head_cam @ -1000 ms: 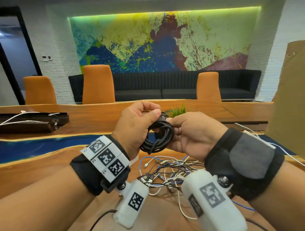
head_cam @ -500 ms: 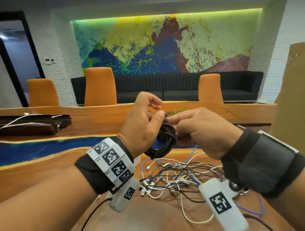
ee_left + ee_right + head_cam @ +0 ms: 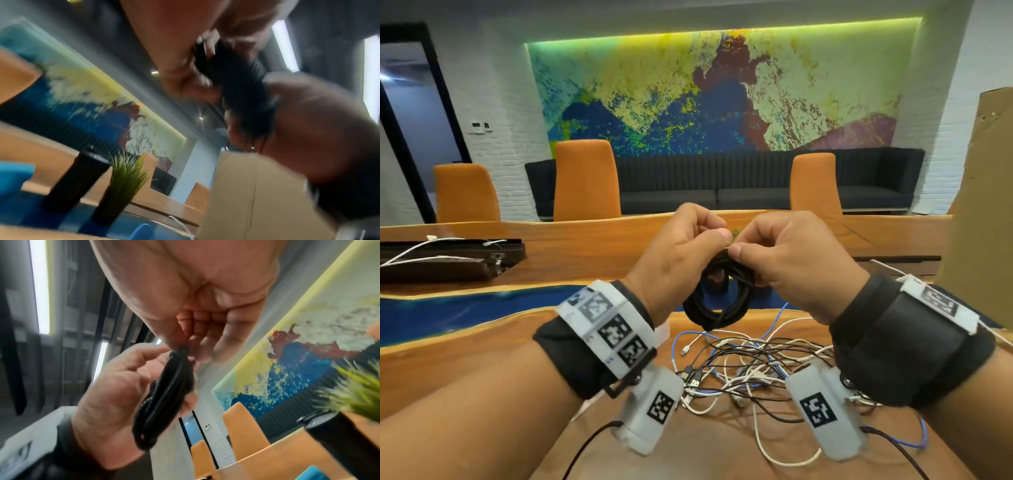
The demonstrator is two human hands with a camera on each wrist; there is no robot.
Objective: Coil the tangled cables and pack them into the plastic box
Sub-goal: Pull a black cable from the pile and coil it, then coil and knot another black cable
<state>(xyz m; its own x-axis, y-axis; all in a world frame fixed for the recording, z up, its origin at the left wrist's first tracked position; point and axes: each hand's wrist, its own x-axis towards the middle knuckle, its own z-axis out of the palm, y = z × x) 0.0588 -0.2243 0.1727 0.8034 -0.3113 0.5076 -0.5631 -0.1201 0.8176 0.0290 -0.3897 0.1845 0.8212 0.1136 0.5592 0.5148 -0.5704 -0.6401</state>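
Cables first: from the head view, one black coil [image 3: 717, 301] is held up over the table [image 3: 465, 356], pinched at its top by both hands. The left hand [image 3: 674, 260] has thumb and fingers curled onto the top of the bundle, and the right hand [image 3: 791, 263] pinches the same spot from the other side, so it looks like the loose end is being tucked or wrapped. Below, a tangle [image 3: 750, 370] of white, black and blue leads is spread on the wood between the wrists, well apart from the coil. So roughly one cable is nearly coiled and the rest is untouched, judging by that pile. No plastic box can be made out anywhere; a brown cardboard sheet [image 3: 989, 192] stands at the right, and a dark tray [image 3: 448, 260] with white leads is seen far left.

Left wrist view is badly blurred. The coil [image 3: 242, 91] is seen as a dark mass between the left hand [image 3: 180, 68] and right hand [image 3: 308, 121]; finger positions can't be told here. A potted plant [image 3: 127, 170] is seen below.

Right wrist view is clearer: the coil [image 3: 164, 399] is cradled against the left hand [image 3: 115, 395], while the right hand [image 3: 195, 321] has fingertips closed on its upper end.

Writing: nothing readable. Only square black-and-white marker tags are seen on the wrist straps and camera housings, no brand names.
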